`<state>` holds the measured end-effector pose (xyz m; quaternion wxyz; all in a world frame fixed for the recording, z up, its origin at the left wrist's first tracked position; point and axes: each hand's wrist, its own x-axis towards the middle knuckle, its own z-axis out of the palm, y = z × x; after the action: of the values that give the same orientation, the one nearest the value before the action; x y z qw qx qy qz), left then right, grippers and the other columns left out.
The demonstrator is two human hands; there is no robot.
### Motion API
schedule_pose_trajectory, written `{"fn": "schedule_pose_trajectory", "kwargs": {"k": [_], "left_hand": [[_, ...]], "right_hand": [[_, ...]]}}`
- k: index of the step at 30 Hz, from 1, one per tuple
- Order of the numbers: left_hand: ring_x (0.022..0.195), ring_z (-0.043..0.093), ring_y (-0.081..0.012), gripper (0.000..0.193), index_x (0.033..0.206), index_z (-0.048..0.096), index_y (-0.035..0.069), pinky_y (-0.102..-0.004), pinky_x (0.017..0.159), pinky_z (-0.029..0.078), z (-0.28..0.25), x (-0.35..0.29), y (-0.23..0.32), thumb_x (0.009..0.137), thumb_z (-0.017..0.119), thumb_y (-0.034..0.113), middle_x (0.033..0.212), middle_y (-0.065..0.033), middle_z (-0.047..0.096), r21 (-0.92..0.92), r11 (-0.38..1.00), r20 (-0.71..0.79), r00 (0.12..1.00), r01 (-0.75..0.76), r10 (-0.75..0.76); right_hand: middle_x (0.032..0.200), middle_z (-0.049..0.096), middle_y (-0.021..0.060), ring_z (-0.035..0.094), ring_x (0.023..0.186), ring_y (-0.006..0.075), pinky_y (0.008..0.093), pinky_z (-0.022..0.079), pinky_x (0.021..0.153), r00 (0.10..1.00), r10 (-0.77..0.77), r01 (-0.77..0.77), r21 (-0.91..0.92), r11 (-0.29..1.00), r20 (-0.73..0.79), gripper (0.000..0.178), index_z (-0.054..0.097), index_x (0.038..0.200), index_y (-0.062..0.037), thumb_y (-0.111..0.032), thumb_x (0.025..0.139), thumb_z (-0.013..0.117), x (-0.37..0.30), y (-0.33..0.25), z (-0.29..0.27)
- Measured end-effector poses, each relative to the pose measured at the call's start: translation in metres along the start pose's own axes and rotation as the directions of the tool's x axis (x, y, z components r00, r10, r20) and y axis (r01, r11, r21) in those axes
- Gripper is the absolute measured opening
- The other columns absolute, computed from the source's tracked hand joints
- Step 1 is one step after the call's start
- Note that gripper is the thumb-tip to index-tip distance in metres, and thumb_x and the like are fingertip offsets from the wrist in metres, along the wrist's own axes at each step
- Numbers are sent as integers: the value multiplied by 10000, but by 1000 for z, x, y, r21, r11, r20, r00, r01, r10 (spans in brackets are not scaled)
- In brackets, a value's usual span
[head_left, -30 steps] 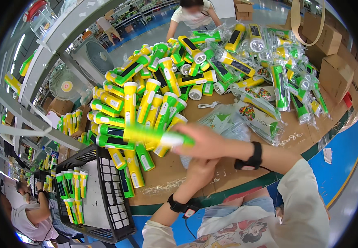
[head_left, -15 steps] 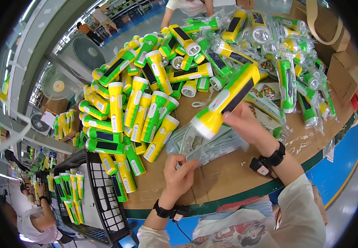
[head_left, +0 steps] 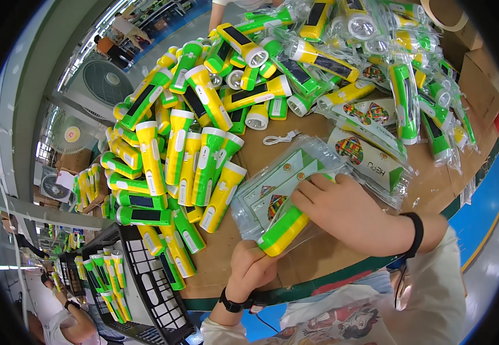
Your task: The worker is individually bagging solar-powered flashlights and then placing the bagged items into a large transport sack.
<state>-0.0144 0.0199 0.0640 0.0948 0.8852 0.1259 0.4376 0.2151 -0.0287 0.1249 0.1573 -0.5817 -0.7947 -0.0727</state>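
My right hand [head_left: 347, 213] is closed over a green and yellow flashlight [head_left: 283, 231], its fingers across the far end. The flashlight lies low and slanted, its near end pointing at my left hand [head_left: 250, 265]. My left hand is closed at that end, pinching the edge of a clear plastic bag [head_left: 313, 238]. How far the flashlight sits inside the bag is hard to tell. Beneath and beyond it is a stack of clear bags [head_left: 244, 210] holding printed green and white cards [head_left: 281, 172].
A large heap of unwrapped flashlights [head_left: 206, 155] covers the table's left and middle. Bagged flashlights [head_left: 405, 103] pile up at the far right. A white cable [head_left: 281, 138] lies between. A black crate [head_left: 151, 282] stands at lower left; a person's arm [head_left: 74, 313] is beyond it.
My right hand has brought the flashlight down from the air onto the bags and turned it, its near end now at my left hand. The left hand has moved slightly nearer to me.
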Motion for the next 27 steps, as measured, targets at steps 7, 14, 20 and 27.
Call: {"fn": "schedule_pose_trajectory", "kwargs": {"k": [7,14,20,27], "left_hand": [[666,542,-247,329,878,606,88,-341,569,444,3,4,1,642,822,11,806,-39,572,-102,994,56,998,48,-42],[703,530,-253,308,888,574,57,-327,622,443,1,4,-3,670,771,-36,803,-99,550,-72,987,-13,989,144,-146],[963,516,-224,462,1100,515,27,-326,851,436,27,9,-3,702,736,-50,1096,-134,531,-384,836,-207,846,393,-492],[1143,517,-240,437,1190,494,-17,-357,1016,383,33,-9,-14,793,676,-33,1235,-158,510,-616,587,-40,723,525,-690]], "right_hand": [[859,621,73,591,821,232,358,456,592,957,-65,181,-408,895,283,219,629,923,-67,-157,723,641,0,-8,19],[852,657,135,633,771,330,435,492,653,931,-365,291,591,752,7,280,620,1057,-58,-203,818,597,42,50,-10],[891,637,137,637,871,321,443,509,708,965,156,-126,146,981,-213,222,587,998,-49,-172,823,646,92,103,84],[811,628,127,641,814,318,424,498,698,980,192,-198,109,974,59,120,571,846,-45,-96,780,658,76,104,97]]}}
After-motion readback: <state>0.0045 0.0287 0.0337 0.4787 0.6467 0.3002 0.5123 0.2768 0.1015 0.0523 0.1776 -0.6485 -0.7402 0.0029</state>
